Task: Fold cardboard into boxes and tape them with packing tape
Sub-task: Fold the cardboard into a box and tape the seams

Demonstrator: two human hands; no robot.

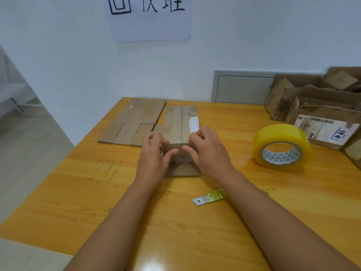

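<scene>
While the small cardboard box (180,132) at the middle of the wooden table (78,202) looks only partly formed, its near flap still lying flat and no fresh tape on it, the yellow packing tape roll (281,146) sits untouched to the right and a flattened cardboard sheet (134,122) waits behind. Both arms reach forward: the left hand (154,153) and right hand (207,147) pinch the box's near top edge, thumbs pressing its front face.
</scene>
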